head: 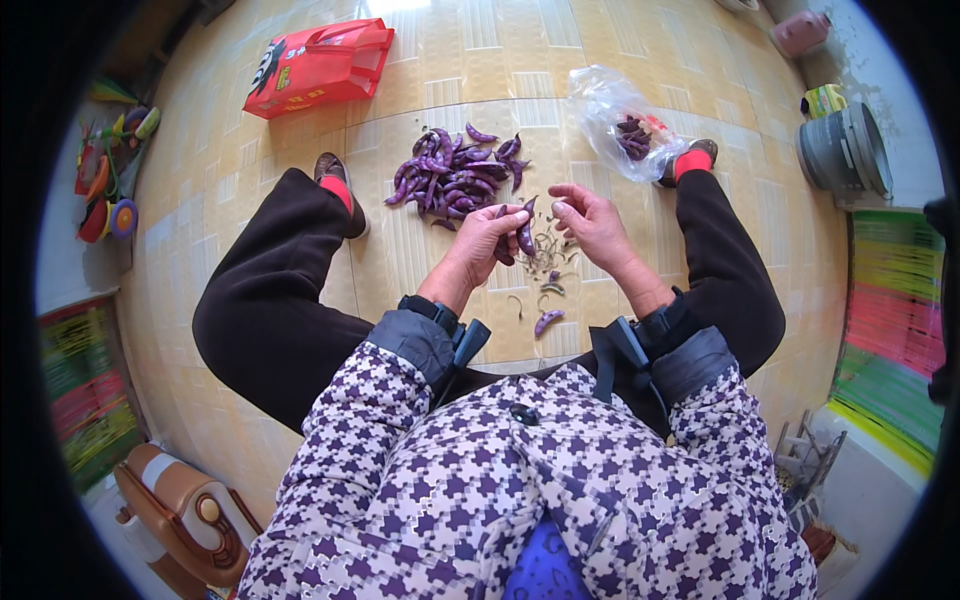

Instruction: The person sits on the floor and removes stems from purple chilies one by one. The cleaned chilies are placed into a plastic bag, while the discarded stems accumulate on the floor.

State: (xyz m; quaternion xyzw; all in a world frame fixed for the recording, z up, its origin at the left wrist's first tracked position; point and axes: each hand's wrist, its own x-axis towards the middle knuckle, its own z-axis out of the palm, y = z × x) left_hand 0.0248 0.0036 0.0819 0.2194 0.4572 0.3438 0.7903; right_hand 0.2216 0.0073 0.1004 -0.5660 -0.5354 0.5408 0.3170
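Purple bean pods (pixel 526 234) are held between the thumb and fingers of my left hand (pixel 481 238). Just to the right, my right hand (pixel 592 225) is raised with thumb and forefinger apart; no pod shows between them. A heap of purple bean pods (pixel 454 174) lies on the tiled floor beyond my left hand. Below the hands are thin strings and stem ends (pixel 546 255) in a small scatter. Nearer to me, a single pod (pixel 549 322) rests on the tiles. A clear plastic bag (pixel 600 112) at the upper right has dark purple pods (pixel 634 139) in it.
A red shopping bag (pixel 319 67) stands beyond my left foot. My legs spread to both sides of the pods. Along the right wall are a grey bucket (pixel 832 154), a yellow-green jug (pixel 823 100) and a pink bottle (pixel 799 34). Colourful toys (pixel 112 176) hang at the left wall.
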